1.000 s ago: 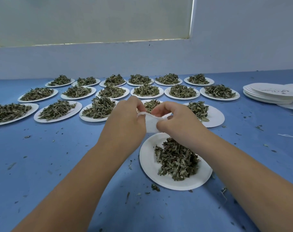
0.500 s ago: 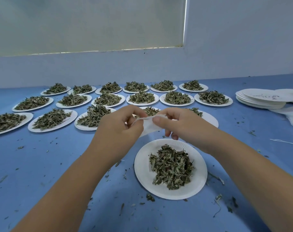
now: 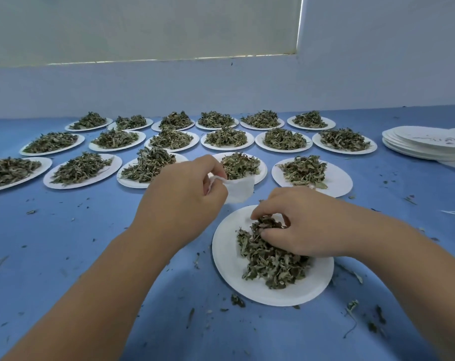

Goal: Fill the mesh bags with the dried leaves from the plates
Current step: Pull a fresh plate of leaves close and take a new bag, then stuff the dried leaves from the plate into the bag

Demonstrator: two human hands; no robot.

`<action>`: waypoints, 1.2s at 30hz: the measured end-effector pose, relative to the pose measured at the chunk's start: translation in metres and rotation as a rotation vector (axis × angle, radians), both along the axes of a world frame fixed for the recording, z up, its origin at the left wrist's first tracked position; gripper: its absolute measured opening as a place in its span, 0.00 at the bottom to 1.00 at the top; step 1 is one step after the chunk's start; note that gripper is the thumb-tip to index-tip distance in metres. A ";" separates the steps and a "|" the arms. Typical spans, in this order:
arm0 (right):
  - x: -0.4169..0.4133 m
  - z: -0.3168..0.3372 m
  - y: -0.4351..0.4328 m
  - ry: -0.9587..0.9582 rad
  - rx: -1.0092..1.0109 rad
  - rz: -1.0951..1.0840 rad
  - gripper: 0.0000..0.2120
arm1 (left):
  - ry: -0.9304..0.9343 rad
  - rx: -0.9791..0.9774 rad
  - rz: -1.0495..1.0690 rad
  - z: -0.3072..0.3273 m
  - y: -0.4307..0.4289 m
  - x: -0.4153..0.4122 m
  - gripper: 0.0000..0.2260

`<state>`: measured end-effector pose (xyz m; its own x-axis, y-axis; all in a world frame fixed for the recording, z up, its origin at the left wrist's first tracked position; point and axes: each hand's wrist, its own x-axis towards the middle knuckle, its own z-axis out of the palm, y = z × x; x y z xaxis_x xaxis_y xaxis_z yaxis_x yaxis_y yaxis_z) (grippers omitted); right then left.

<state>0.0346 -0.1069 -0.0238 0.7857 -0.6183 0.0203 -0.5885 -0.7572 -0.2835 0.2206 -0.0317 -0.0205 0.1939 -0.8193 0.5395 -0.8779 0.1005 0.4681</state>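
A white paper plate (image 3: 227, 259) lies closest to me on the blue table, heaped with dried green leaves (image 3: 270, 261). My right hand (image 3: 299, 222) rests on top of that heap, its fingers curled around a pinch of leaves. My left hand (image 3: 184, 194) hovers just up and left of the plate, pinching the rim of a small white mesh bag (image 3: 239, 190), which hangs with its mouth toward the right. I cannot see inside the bag.
Three rows of white plates with leaf piles (image 3: 169, 138) cover the table beyond my hands. A stack of bare paper plates (image 3: 424, 143) sits at the far right. Leaf crumbs (image 3: 351, 308) are scattered over the blue tabletop (image 3: 65, 243). A pale wall stands behind.
My right hand let go of the bag and dropped onto the leaf pile, closing on leaves. The left hand alone now holds the bag.
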 end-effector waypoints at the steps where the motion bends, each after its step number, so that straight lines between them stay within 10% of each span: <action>1: 0.000 0.000 0.000 0.008 -0.013 0.001 0.16 | -0.002 0.008 -0.002 -0.001 -0.001 -0.001 0.05; 36: -0.002 0.015 0.018 -0.413 -0.018 -0.110 0.06 | -0.020 0.028 -0.088 -0.009 0.001 -0.023 0.04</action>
<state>0.0330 -0.0891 -0.0090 0.6386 -0.6948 0.3307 -0.5060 -0.7030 -0.4998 0.1974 -0.0309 -0.0295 0.1101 -0.8474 0.5194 -0.8755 0.1647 0.4542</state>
